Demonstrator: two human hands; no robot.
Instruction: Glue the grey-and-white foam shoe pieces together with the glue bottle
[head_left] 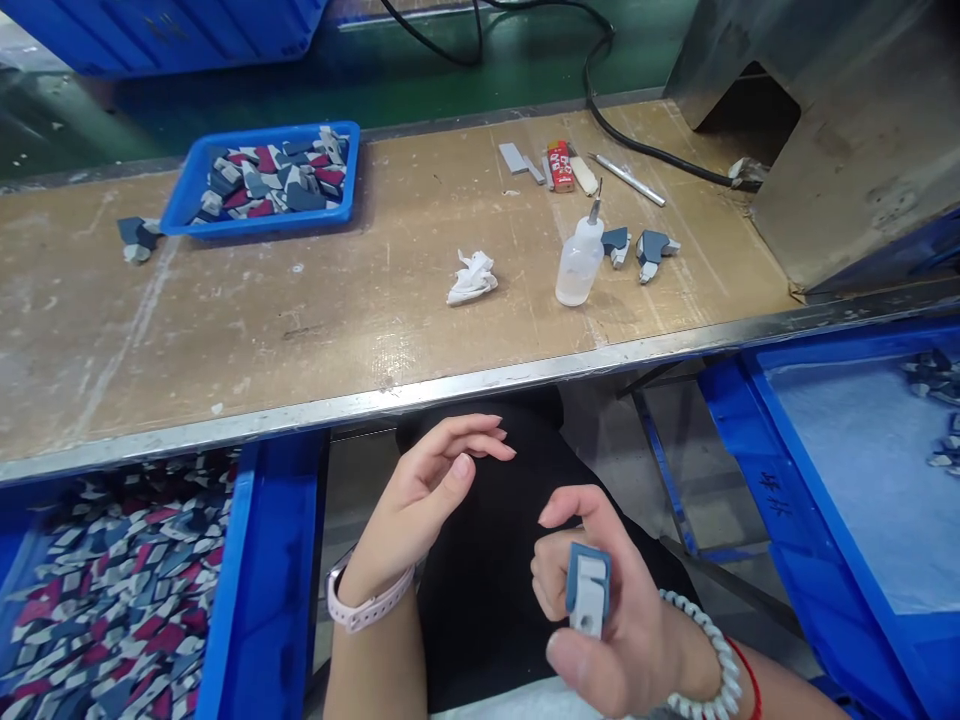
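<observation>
My left hand hangs over my lap in front of the table edge, fingers stretched out and thumb apart, with nothing in it. In my curled right hand is a small blue-grey and light grey plastic part, its end with a round hole facing up at me. On the table beyond stand a clear squeeze bottle with a needle tip and, beside it, two similar plastic parts. A crumpled white tissue lies to the left of the bottle.
A blue tray of mixed parts stands at the back left, one part beside it. Below are a full blue bin on the left and a lined blue bin on the right. A metal housing, cable and silver pen-like tool occupy the right.
</observation>
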